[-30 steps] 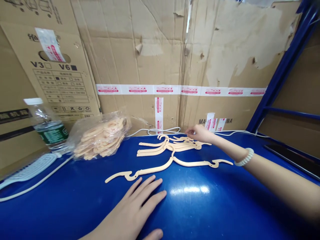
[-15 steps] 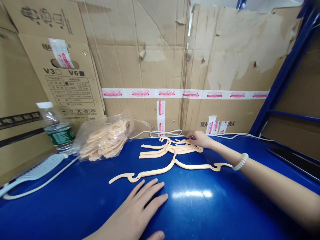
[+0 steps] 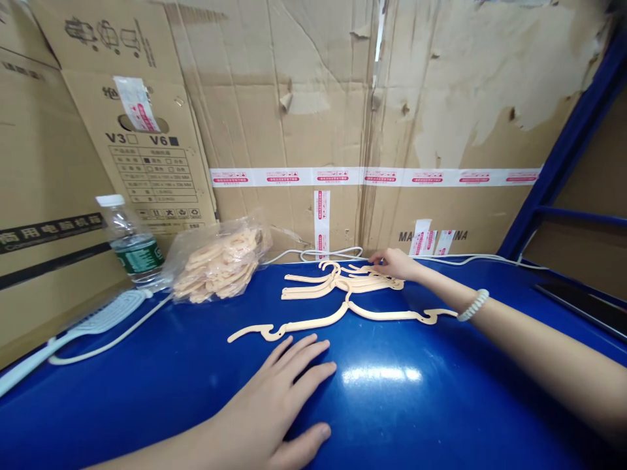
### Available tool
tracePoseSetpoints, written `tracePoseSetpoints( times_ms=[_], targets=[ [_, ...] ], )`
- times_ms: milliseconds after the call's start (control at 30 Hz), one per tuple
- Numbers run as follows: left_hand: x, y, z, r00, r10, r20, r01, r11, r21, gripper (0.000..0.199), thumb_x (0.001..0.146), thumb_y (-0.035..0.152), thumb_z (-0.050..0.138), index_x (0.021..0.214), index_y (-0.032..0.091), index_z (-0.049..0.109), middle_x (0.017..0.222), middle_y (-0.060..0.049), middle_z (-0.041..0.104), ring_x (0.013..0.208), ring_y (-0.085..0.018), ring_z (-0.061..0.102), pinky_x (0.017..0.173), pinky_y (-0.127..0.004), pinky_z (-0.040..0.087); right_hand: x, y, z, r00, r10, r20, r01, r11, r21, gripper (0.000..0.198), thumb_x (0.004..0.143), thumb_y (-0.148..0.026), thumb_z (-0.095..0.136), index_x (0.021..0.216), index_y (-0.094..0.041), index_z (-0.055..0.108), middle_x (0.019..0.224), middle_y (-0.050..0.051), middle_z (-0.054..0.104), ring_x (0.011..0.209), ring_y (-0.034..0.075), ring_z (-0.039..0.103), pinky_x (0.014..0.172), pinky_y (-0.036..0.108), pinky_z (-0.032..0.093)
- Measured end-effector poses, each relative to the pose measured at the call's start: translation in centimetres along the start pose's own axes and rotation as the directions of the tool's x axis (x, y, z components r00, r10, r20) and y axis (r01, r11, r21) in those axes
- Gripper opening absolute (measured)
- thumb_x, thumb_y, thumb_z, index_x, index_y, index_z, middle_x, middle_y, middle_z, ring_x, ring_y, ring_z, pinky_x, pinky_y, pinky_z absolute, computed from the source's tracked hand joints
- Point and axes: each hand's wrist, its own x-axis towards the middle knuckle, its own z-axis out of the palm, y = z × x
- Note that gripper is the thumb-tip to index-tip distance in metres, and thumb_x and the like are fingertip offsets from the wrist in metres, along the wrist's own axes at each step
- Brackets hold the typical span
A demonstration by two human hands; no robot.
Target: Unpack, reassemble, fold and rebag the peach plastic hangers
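Observation:
An opened-out beige plastic folding hanger point(image 3: 313, 321) lies across the blue table, its hook pointing away from me and its two arms spread. Behind it is a small group of similar hangers point(image 3: 308, 292), partly overlapping. At the right side of that group, my right hand point(image 3: 396, 264) has its fingers bent and pressed together on a hanger; the exact grip is partly hidden. My left hand point(image 3: 289, 391) rests on the table in front of the spread hanger, fingers apart and holding nothing.
A clear plastic bag point(image 3: 220, 261) of beige hanger pieces lies left of the hangers. Beyond it stand a water bottle point(image 3: 140, 256) and a pale blue hairbrush point(image 3: 108, 316). A white cable point(image 3: 323, 254) runs along the cardboard point(image 3: 274, 215) at the back. A dark flat device point(image 3: 582, 307) lies at right.
My view has shifted slightly, so the scene sits a little further right. More of my left thumb shows now. My right hand stays at the same hangers.

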Motion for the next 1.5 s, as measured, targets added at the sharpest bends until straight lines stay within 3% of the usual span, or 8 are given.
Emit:
tracePoseSetpoints(
  times_ms=[633, 800, 900, 1033, 1167, 1267, 1367, 1500],
  targets=[
    [0.3, -0.3, -0.8, 0.997, 0.013, -0.077, -0.025, 0.987, -0.158, 0.043, 0.084, 0.024, 0.06, 0.127, 0.028, 0.057, 0.139, -0.008, 0.056, 0.13, -0.029, 0.049, 0.111, -0.046, 0.039, 0.1, -3.6, -0.8, 0.976, 0.036, -0.213, 0.053, 0.916, 0.398, 0.014, 0.078, -0.018, 0.064, 0.085, -0.012, 0.075, 0.076, 0.007, 0.076, 0.077, 0.022, 0.072, 0.071, 0.028, 0.055],
    [1.0, -0.8, -1.1, 0.964, -0.202, -0.171, 0.12, 0.909, -0.4, 0.024, 0.092, 0.031, 0.052, 0.114, 0.026, 0.061, 0.117, -0.006, 0.066, 0.106, -0.024, 0.064, 0.096, -0.04, 0.051, -2.1, -9.2, 0.1, 0.978, -0.149, -0.145, 0.207, 0.753, 0.624, 0.021, 0.079, -0.024, 0.064, 0.094, -0.012, 0.074, 0.089, 0.007, 0.076, 0.08, 0.018, 0.072, 0.073, 0.026, 0.056],
    [1.8, -1.1, -1.1, 0.897, -0.411, -0.162, 0.212, 0.723, -0.658, 0.025, 0.092, 0.036, 0.053, 0.111, 0.022, 0.056, 0.104, -0.007, 0.067, 0.083, -0.02, 0.067, 0.072, -0.033, 0.058, -4.1, -12.6, 0.5, 0.962, -0.257, -0.09, 0.243, 0.662, 0.71, 0.022, 0.079, -0.028, 0.065, 0.093, -0.013, 0.073, 0.079, 0.004, 0.074, 0.071, 0.016, 0.07, 0.066, 0.027, 0.057],
    [2.5, -1.2, -0.9, 0.835, -0.531, -0.142, 0.156, 0.476, -0.866, 0.039, 0.085, 0.039, 0.065, 0.114, 0.02, 0.047, 0.097, -0.003, 0.063, 0.062, -0.013, 0.064, 0.049, -0.023, 0.053, -6.9, -16.2, 1.0, 0.911, -0.413, 0.008, 0.173, 0.398, 0.901, 0.022, 0.076, -0.031, 0.072, 0.09, -0.015, 0.068, 0.075, 0.001, 0.068, 0.062, 0.012, 0.064, 0.061, 0.025, 0.054],
    [2.3, -1.1, -1.1, 0.821, -0.55, -0.155, 0.122, 0.433, -0.893, 0.028, 0.087, 0.041, 0.065, 0.095, 0.017, 0.054, 0.076, 0.002, 0.06, 0.054, -0.011, 0.061, 0.047, -0.021, 0.051, -8.4, -17.7, 1.0, 0.887, -0.461, 0.02, 0.109, 0.252, 0.962, 0.028, 0.073, -0.031, 0.077, 0.086, -0.018, 0.055, 0.072, -0.002, 0.063, 0.062, 0.011, 0.063, 0.063, 0.026, 0.055],
    [2.0, -1.3, -1.1, 0.807, -0.572, -0.145, 0.105, 0.381, -0.919, 0.03, 0.087, 0.045, 0.065, 0.085, 0.017, 0.054, 0.077, 0.0, 0.062, 0.055, -0.011, 0.062, 0.048, -0.021, 0.051, -7.3, -16.3, 0.3, 0.901, -0.43, -0.055, 0.229, 0.365, 0.903, 0.015, 0.083, -0.025, 0.064, 0.092, -0.019, 0.054, 0.079, 0.0, 0.063, 0.067, 0.012, 0.066, 0.066, 0.028, 0.056],
    [2.1, -1.7, -0.9, 0.802, -0.587, -0.11, 0.119, 0.338, -0.934, 0.035, 0.083, 0.049, 0.068, 0.083, 0.016, 0.054, 0.073, 0.0, 0.064, 0.053, -0.011, 0.062, 0.047, -0.021, 0.05, -5.2, -12.8, -0.8, 0.927, -0.338, -0.163, 0.37, 0.748, 0.551, 0.015, 0.084, -0.011, 0.05, 0.095, -0.018, 0.059, 0.086, 0.004, 0.069, 0.08, 0.014, 0.068, 0.073, 0.028, 0.054],
    [2.4, -1.7, -0.9, 0.803, -0.585, -0.114, 0.137, 0.368, -0.92, 0.04, 0.077, 0.051, 0.072, 0.077, 0.017, 0.052, 0.066, 0.001, 0.064, 0.051, -0.011, 0.06, 0.047, -0.02, 0.048, -3.5, -8.2, -1.1, 0.957, -0.267, -0.11, 0.289, 0.878, 0.382, 0.014, 0.076, -0.009, 0.055, 0.082, -0.016, 0.065, 0.08, 0.007, 0.072, 0.076, 0.019, 0.067, 0.069, 0.029, 0.05]
  ],
)
